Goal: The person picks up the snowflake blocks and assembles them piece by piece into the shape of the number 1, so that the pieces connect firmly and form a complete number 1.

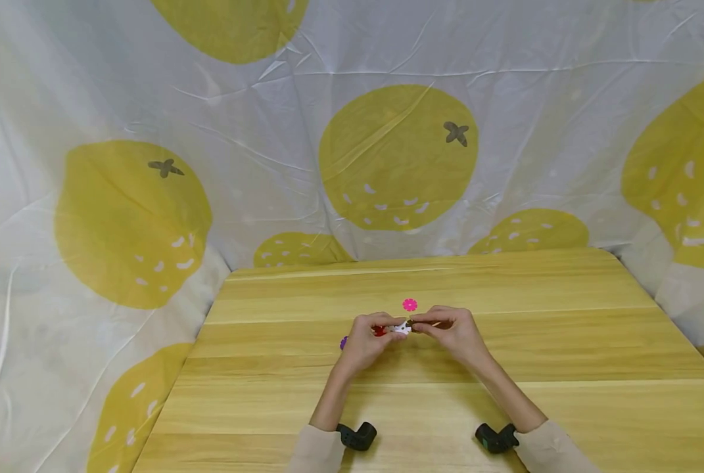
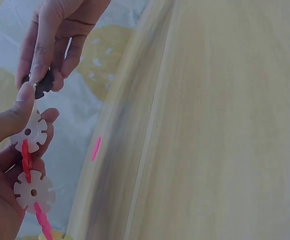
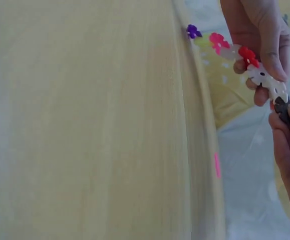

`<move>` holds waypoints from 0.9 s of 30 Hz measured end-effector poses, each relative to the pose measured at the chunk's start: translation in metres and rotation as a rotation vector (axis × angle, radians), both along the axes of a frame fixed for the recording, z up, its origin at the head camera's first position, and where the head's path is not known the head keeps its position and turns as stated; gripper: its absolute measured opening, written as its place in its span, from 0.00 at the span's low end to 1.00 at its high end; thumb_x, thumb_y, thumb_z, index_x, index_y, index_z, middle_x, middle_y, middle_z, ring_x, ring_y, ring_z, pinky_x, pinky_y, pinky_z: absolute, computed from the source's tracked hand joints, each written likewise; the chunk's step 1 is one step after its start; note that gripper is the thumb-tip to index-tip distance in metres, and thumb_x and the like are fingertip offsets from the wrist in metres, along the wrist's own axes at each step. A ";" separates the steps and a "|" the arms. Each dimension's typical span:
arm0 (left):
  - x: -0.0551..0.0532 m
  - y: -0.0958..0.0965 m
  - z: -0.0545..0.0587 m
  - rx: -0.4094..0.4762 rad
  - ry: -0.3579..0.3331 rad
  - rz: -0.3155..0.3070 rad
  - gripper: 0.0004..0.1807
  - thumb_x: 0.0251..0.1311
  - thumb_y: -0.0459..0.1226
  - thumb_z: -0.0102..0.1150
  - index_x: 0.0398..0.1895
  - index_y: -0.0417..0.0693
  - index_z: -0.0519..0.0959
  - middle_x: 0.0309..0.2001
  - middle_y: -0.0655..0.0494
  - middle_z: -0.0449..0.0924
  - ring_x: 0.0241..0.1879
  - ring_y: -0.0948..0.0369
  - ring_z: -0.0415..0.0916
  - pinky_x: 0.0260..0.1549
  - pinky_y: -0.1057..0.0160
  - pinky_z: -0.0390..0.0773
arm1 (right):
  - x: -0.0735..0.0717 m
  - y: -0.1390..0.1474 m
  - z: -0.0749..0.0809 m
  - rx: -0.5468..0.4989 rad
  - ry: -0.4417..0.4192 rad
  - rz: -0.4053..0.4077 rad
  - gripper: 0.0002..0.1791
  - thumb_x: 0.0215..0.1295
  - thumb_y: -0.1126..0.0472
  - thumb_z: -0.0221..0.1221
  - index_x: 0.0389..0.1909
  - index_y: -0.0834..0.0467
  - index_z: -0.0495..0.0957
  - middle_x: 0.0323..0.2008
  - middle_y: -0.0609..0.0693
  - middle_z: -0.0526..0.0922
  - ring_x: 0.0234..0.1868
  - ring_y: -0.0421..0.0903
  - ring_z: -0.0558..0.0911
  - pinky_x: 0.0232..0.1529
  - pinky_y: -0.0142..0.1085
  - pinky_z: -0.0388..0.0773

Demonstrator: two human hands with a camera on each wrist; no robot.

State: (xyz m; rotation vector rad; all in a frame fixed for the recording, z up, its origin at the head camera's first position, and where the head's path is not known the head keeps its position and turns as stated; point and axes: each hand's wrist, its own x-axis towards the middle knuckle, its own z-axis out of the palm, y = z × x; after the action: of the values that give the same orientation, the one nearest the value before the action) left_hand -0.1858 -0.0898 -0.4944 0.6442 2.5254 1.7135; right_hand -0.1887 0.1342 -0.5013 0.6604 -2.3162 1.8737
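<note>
Above the table, my left hand (image 1: 365, 341) holds a short chain of notched, flower-shaped snowflake discs. In the left wrist view the chain shows a white disc (image 2: 34, 192), a red disc (image 2: 26, 162) set edge-on between white ones, and a pink disc (image 2: 43, 221) at its near end. My right hand (image 1: 459, 334) pinches a black disc (image 3: 283, 111) between thumb and fingers. That black disc meets the chain's white end, where the tips of both hands come together. Fingers partly cover the joint.
On the wooden table (image 1: 422, 407), a loose pink disc (image 1: 409, 305) lies just beyond the hands. A purple disc (image 1: 343, 343) lies to the left, partly behind the left hand. Black wrist-worn devices (image 1: 360, 436) sit at both wrists. A lemon-patterned cloth (image 1: 269, 164) hangs behind the table.
</note>
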 end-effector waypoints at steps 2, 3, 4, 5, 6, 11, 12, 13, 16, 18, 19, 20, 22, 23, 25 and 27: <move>0.000 -0.001 0.000 -0.001 -0.008 0.005 0.13 0.59 0.35 0.74 0.48 0.44 0.90 0.38 0.48 0.90 0.31 0.64 0.70 0.29 0.72 0.68 | 0.000 -0.001 0.000 -0.007 -0.024 0.009 0.10 0.62 0.65 0.71 0.44 0.60 0.91 0.35 0.56 0.90 0.35 0.38 0.85 0.34 0.35 0.86; 0.000 -0.002 0.000 -0.005 -0.013 0.007 0.14 0.59 0.35 0.74 0.48 0.45 0.90 0.38 0.49 0.90 0.31 0.64 0.70 0.29 0.72 0.69 | 0.000 -0.001 0.000 -0.006 -0.038 0.016 0.10 0.63 0.65 0.71 0.45 0.59 0.91 0.36 0.56 0.91 0.36 0.38 0.86 0.35 0.37 0.87; 0.000 -0.003 0.000 -0.012 -0.017 0.008 0.14 0.59 0.35 0.74 0.48 0.45 0.90 0.39 0.49 0.90 0.31 0.64 0.70 0.29 0.73 0.69 | 0.000 -0.001 -0.001 -0.005 -0.053 0.025 0.10 0.63 0.64 0.71 0.45 0.59 0.91 0.37 0.57 0.91 0.37 0.38 0.87 0.36 0.39 0.88; 0.000 -0.004 0.000 -0.016 -0.022 0.008 0.14 0.59 0.35 0.74 0.48 0.45 0.90 0.39 0.48 0.90 0.31 0.64 0.70 0.29 0.73 0.69 | 0.000 -0.001 -0.001 -0.002 -0.068 0.033 0.10 0.64 0.64 0.70 0.45 0.59 0.90 0.39 0.57 0.91 0.38 0.38 0.88 0.38 0.40 0.88; 0.000 -0.005 0.000 -0.027 -0.027 0.009 0.14 0.59 0.36 0.74 0.48 0.46 0.90 0.39 0.49 0.90 0.31 0.64 0.70 0.29 0.73 0.69 | 0.000 -0.001 -0.001 -0.005 -0.085 0.041 0.11 0.64 0.63 0.70 0.46 0.59 0.90 0.41 0.58 0.91 0.39 0.39 0.89 0.39 0.42 0.88; -0.001 -0.009 0.002 -0.059 -0.032 0.020 0.13 0.59 0.37 0.74 0.48 0.46 0.90 0.40 0.50 0.90 0.31 0.65 0.70 0.28 0.73 0.70 | 0.000 0.002 -0.002 -0.015 -0.106 0.054 0.12 0.66 0.63 0.69 0.49 0.60 0.89 0.45 0.59 0.90 0.42 0.39 0.89 0.41 0.45 0.88; -0.001 -0.009 0.003 -0.065 -0.028 0.020 0.13 0.59 0.36 0.74 0.48 0.46 0.90 0.40 0.50 0.90 0.30 0.65 0.70 0.28 0.73 0.70 | 0.000 0.002 -0.002 -0.014 -0.099 0.054 0.12 0.66 0.64 0.69 0.49 0.60 0.89 0.44 0.59 0.91 0.42 0.39 0.89 0.41 0.44 0.88; -0.001 -0.009 0.003 -0.063 -0.024 0.015 0.13 0.59 0.36 0.74 0.48 0.46 0.90 0.40 0.50 0.90 0.30 0.65 0.70 0.28 0.73 0.70 | 0.000 0.003 -0.002 -0.010 -0.090 0.054 0.12 0.66 0.64 0.69 0.49 0.59 0.89 0.43 0.58 0.91 0.41 0.39 0.89 0.40 0.44 0.88; -0.003 -0.008 0.003 -0.068 -0.015 -0.009 0.13 0.59 0.34 0.74 0.48 0.43 0.90 0.42 0.48 0.90 0.30 0.66 0.70 0.28 0.74 0.70 | 0.000 0.004 -0.002 0.005 -0.071 0.059 0.10 0.66 0.66 0.68 0.47 0.59 0.90 0.40 0.57 0.91 0.40 0.39 0.88 0.38 0.42 0.88; -0.003 -0.008 0.003 -0.073 -0.027 -0.021 0.13 0.59 0.34 0.73 0.48 0.43 0.90 0.43 0.48 0.90 0.30 0.67 0.71 0.28 0.74 0.71 | 0.000 0.005 -0.002 0.017 -0.076 0.058 0.10 0.65 0.66 0.68 0.47 0.59 0.90 0.40 0.57 0.91 0.39 0.39 0.88 0.37 0.42 0.88; -0.003 -0.008 0.002 -0.079 -0.034 -0.025 0.13 0.60 0.34 0.73 0.48 0.43 0.89 0.44 0.49 0.91 0.30 0.67 0.72 0.28 0.74 0.72 | 0.000 0.005 -0.001 0.018 -0.089 0.060 0.10 0.65 0.66 0.68 0.47 0.59 0.90 0.40 0.57 0.91 0.39 0.40 0.88 0.38 0.43 0.88; -0.002 -0.008 0.002 -0.088 -0.043 -0.026 0.13 0.60 0.34 0.73 0.49 0.43 0.89 0.45 0.49 0.90 0.31 0.67 0.72 0.29 0.74 0.72 | 0.000 0.005 -0.001 0.021 -0.103 0.058 0.10 0.66 0.66 0.68 0.47 0.60 0.90 0.41 0.58 0.91 0.39 0.41 0.89 0.39 0.43 0.88; -0.001 -0.008 0.002 -0.108 -0.053 -0.024 0.13 0.62 0.35 0.71 0.50 0.44 0.89 0.47 0.50 0.90 0.32 0.65 0.74 0.30 0.72 0.75 | 0.001 0.004 -0.001 0.017 -0.151 0.048 0.10 0.66 0.65 0.68 0.47 0.60 0.90 0.42 0.59 0.91 0.40 0.43 0.90 0.42 0.45 0.88; 0.000 -0.008 0.002 -0.117 -0.051 -0.022 0.14 0.63 0.35 0.71 0.51 0.45 0.89 0.48 0.50 0.90 0.35 0.65 0.76 0.34 0.70 0.78 | 0.001 0.004 0.000 0.005 -0.177 0.044 0.11 0.66 0.65 0.68 0.48 0.61 0.89 0.44 0.61 0.91 0.40 0.44 0.90 0.43 0.45 0.88; 0.000 -0.006 0.003 -0.138 -0.023 -0.016 0.16 0.64 0.36 0.70 0.54 0.46 0.87 0.52 0.50 0.89 0.44 0.60 0.81 0.44 0.64 0.83 | 0.000 0.003 0.000 -0.027 -0.230 0.033 0.12 0.67 0.65 0.68 0.49 0.64 0.88 0.46 0.64 0.90 0.41 0.44 0.91 0.46 0.45 0.88; 0.000 -0.003 0.004 -0.153 0.035 -0.013 0.18 0.63 0.36 0.70 0.57 0.45 0.86 0.55 0.49 0.87 0.54 0.56 0.82 0.55 0.56 0.83 | -0.001 0.003 0.001 -0.068 -0.271 0.022 0.13 0.67 0.66 0.67 0.50 0.67 0.87 0.48 0.67 0.88 0.42 0.43 0.91 0.47 0.43 0.88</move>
State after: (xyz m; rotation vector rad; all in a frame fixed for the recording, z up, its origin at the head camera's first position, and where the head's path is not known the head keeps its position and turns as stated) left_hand -0.1855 -0.0926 -0.4905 0.6838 2.6359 1.4986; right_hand -0.1892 0.1370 -0.5000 0.4503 -2.3938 2.1614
